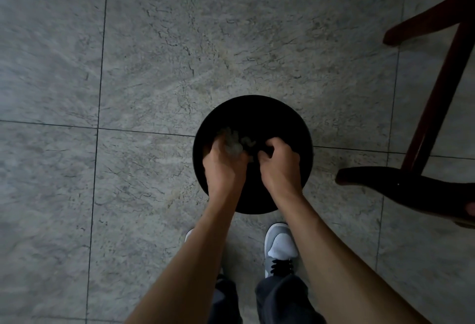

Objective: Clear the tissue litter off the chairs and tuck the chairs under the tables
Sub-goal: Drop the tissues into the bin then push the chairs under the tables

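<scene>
White tissue is gripped by the left hand over a black bin; the right hand is curled, maybe empty.

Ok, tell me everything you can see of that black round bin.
The black bin is round, dark and plain, seen from straight above, standing upright on the grey tiled floor just ahead of the person's shoes. Its inside is too dark to read, apart from pale crumpled tissue at the mouth. Both hands, left and right, reach over it.

2 hands over black bin, tissue
</scene>
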### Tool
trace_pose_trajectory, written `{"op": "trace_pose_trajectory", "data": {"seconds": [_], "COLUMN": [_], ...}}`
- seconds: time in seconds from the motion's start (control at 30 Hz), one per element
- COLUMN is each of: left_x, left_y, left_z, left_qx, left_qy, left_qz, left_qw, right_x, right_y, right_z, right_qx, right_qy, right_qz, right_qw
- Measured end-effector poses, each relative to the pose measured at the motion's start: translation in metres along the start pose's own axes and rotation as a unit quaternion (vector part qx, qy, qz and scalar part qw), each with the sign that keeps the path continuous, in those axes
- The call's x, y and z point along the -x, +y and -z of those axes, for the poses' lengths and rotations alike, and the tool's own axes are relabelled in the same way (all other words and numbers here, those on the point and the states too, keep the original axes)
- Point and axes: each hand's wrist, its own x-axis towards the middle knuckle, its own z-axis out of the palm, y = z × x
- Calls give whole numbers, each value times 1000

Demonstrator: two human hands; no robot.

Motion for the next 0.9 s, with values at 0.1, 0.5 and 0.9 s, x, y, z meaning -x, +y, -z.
{"op": "trace_pose_trajectory", "data": {"seconds": [0.1, 0.5, 0.9], "left_x": [10, 87, 189], "left_y": [5, 86, 261], "left_z": [8, 97, 257], "left_qx": [-4, 9, -37], "left_qy": [-5, 10, 88], "left_qz": [16, -63, -211], "left_qw": [1000, 998, 973], "right_x": [13, 104, 238], "right_y": [-3, -70, -196], "right_z": [11, 104, 284], "right_qx": [-11, -19, 21], "right_qy": [-3, 34, 144], "right_qz": [3, 97, 246], "right_qw": [1000, 994, 958]}}
